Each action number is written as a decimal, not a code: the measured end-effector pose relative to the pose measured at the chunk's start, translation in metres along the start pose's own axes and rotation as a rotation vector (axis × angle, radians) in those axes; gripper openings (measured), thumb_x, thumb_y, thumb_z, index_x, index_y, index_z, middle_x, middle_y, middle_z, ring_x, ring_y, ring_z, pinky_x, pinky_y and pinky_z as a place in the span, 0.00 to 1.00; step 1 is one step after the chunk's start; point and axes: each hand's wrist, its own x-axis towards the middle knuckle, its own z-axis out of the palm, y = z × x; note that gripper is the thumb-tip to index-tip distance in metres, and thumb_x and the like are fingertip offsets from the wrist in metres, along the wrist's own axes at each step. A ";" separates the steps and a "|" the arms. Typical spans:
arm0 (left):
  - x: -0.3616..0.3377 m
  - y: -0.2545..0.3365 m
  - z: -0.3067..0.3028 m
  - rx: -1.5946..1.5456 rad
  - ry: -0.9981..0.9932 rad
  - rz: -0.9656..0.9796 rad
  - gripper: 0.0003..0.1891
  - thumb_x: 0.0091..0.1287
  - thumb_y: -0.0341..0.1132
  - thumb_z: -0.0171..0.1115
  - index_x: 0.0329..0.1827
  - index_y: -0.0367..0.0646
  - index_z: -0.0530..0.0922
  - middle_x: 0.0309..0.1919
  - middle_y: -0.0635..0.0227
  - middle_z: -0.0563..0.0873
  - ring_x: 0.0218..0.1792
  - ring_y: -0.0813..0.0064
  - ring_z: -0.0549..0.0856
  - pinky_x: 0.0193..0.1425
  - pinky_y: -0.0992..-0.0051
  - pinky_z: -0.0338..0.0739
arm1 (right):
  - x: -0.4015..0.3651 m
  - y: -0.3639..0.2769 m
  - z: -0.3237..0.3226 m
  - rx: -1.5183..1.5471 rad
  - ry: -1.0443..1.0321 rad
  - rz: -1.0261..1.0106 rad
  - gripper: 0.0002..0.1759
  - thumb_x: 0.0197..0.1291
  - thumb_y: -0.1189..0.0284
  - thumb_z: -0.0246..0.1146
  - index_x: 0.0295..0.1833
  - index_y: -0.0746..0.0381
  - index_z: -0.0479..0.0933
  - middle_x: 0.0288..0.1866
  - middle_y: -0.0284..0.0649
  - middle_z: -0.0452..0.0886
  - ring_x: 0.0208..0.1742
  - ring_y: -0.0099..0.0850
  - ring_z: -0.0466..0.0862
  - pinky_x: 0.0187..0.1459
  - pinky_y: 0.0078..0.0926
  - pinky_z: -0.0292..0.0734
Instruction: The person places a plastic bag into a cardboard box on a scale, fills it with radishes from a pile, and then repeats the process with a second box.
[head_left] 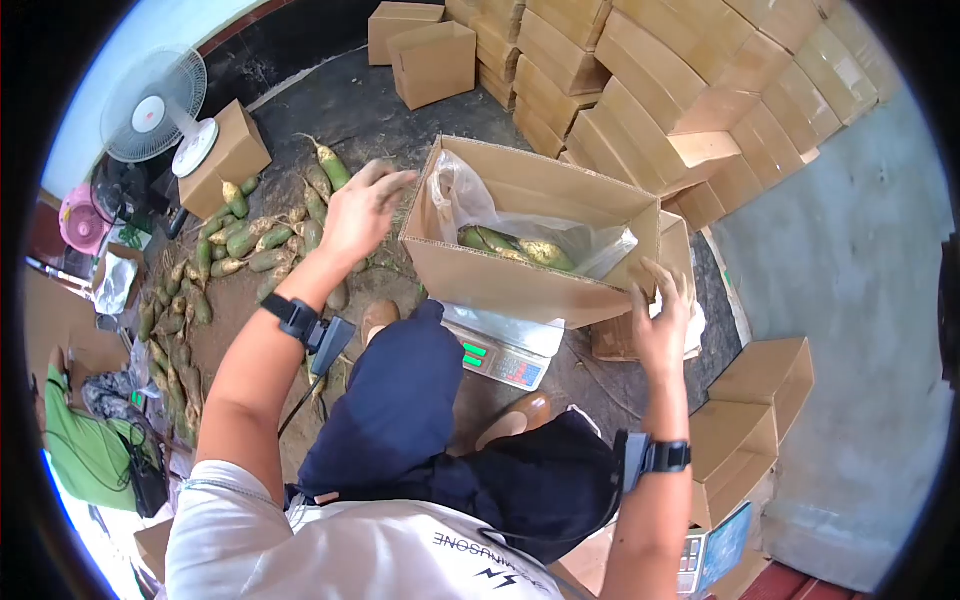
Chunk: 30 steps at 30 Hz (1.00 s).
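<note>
In front of me a cardboard box [500, 270] with its top uncovered sits over a digital scale [505, 345], overlapping the scale's platform. Inside it, a clear plastic bag [465, 195] lines the walls around a few long green radishes [545, 252]. My left hand [368, 208] is beside the box's left end, its fingers apart and pointing toward the rim. At the right end, my right hand [662, 318] has its fingers spread and slightly bent, fingertips right at the box's corner.
Many green radishes [270, 240] lie piled on the floor to the left. Stacked cartons [640, 80] line the back right. A fan [150, 115] stands at the back left. Open boxes [740, 440] are on the right. A person in a green shirt [90, 450] is at the far left.
</note>
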 end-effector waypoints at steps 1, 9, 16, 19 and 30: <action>-0.012 -0.007 0.001 -0.001 0.024 -0.078 0.11 0.63 0.30 0.58 0.46 0.49 0.83 0.41 0.64 0.82 0.41 0.59 0.83 0.45 0.63 0.78 | -0.007 -0.005 -0.003 0.084 0.057 0.005 0.20 0.55 0.78 0.63 0.55 0.60 0.76 0.52 0.46 0.76 0.58 0.43 0.73 0.62 0.38 0.65; -0.138 -0.070 0.028 0.149 -0.225 -0.439 0.11 0.64 0.37 0.58 0.46 0.52 0.84 0.35 0.55 0.85 0.37 0.52 0.84 0.43 0.58 0.79 | -0.050 -0.010 0.012 0.364 0.213 0.175 0.16 0.61 0.80 0.60 0.55 0.69 0.75 0.52 0.43 0.78 0.52 0.31 0.77 0.58 0.28 0.70; -0.247 -0.101 0.046 0.249 -0.667 -0.879 0.16 0.58 0.33 0.58 0.50 0.53 0.84 0.42 0.51 0.85 0.45 0.54 0.85 0.51 0.61 0.79 | -0.050 -0.013 0.004 0.533 0.363 0.274 0.16 0.62 0.81 0.57 0.56 0.70 0.74 0.51 0.43 0.79 0.49 0.26 0.78 0.56 0.25 0.71; -0.295 -0.113 0.058 0.151 -0.740 -1.026 0.17 0.55 0.31 0.61 0.49 0.50 0.84 0.41 0.52 0.86 0.45 0.57 0.86 0.52 0.63 0.80 | -0.054 -0.007 0.008 0.517 0.319 0.244 0.16 0.63 0.80 0.57 0.56 0.70 0.74 0.51 0.44 0.79 0.50 0.28 0.78 0.55 0.25 0.71; -0.296 -0.133 0.060 0.124 -1.063 -1.056 0.13 0.51 0.34 0.68 0.38 0.37 0.84 0.38 0.56 0.87 0.38 0.63 0.87 0.42 0.67 0.81 | -0.054 -0.018 0.026 0.264 0.287 0.086 0.16 0.60 0.83 0.57 0.54 0.71 0.74 0.51 0.45 0.79 0.50 0.31 0.78 0.55 0.29 0.72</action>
